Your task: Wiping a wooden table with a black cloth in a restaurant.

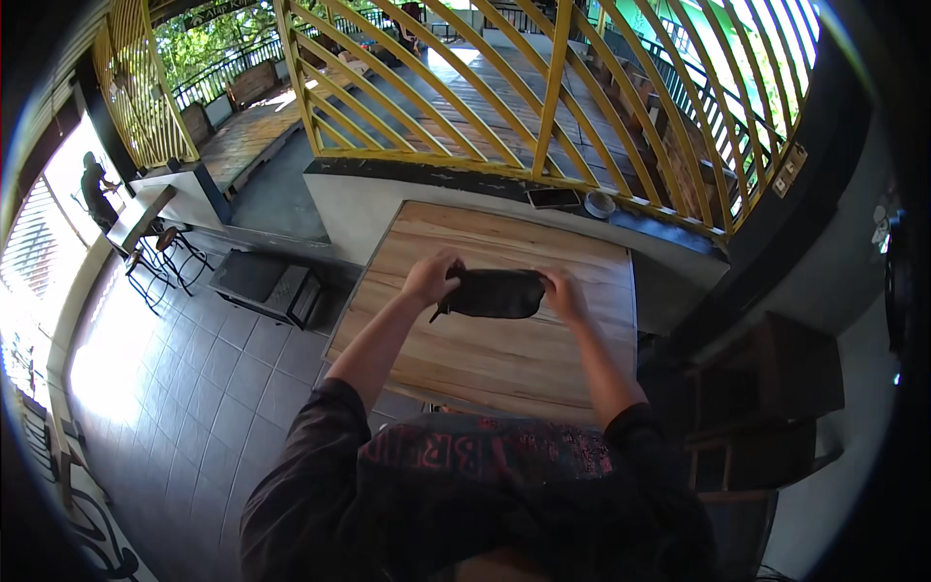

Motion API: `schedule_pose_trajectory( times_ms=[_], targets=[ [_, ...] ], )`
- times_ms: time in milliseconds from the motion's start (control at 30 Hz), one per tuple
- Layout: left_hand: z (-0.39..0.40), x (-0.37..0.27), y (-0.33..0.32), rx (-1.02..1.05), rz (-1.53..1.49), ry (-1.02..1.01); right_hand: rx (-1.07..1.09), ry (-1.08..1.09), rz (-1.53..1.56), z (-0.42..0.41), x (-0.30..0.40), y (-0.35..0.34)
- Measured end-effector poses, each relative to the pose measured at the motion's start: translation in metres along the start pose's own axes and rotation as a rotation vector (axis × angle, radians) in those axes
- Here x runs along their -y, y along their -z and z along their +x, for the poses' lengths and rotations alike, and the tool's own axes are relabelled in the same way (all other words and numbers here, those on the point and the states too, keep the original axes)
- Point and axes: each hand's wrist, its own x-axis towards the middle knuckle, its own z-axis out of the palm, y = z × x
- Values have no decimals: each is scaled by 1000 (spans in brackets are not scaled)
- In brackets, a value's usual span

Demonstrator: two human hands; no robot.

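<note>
A small black pouch (493,295) is held out in front of me, above a wood-topped table (465,364). My left hand (435,278) grips its left end, where a short strap or pull tab dangles from the lower corner. The pouch's right end is pinched between the thumb and fingers of my right hand (563,295). Its dark face looks smooth, and I cannot tell what is inside. Both forearms reach forward over the tabletop.
A low wall (378,196) topped by a yellow slatted screen (436,102) stands behind the table. A smartphone (554,198) and a round container (600,204) lie on its ledge. Left are a low bench (254,280) and bar stools (167,240); a person (97,190) stands farther off. Dark wooden furniture (793,364) is at right.
</note>
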Motion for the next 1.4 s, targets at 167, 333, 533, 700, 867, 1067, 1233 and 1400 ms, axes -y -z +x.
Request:
schedule_pose_trajectory(
  times_ms=[167, 333, 533, 700, 867, 1067, 1233, 1400],
  targets=[
    [-56, 11, -40, 112, 68, 163, 89, 39, 7, -75, -7, -36],
    [-151, 42, -104, 640, 270, 137, 467, 29, 27, -187, -34, -83],
    [-169, 44, -103, 500, 142, 124, 233, -10, 95, -156, -4, -89],
    [-174, 46, -84, 432, 160, 144, 223, 182, -33, -101, 30, -111],
    [-196, 79, -64, 335, 145, 317, 532, 134, -252, -115, 17, -144],
    [-229, 148, -38, 233, 299, 482, 225, -346, -394, -120, -6, -131],
    [-220, 170, -10, 146, 285, 614, 213, -651, -466, -130, -12, -120],
    [-216, 206, 1, 310, 357, 662, 318, -719, -507, -110, 36, -140]
  ],
)
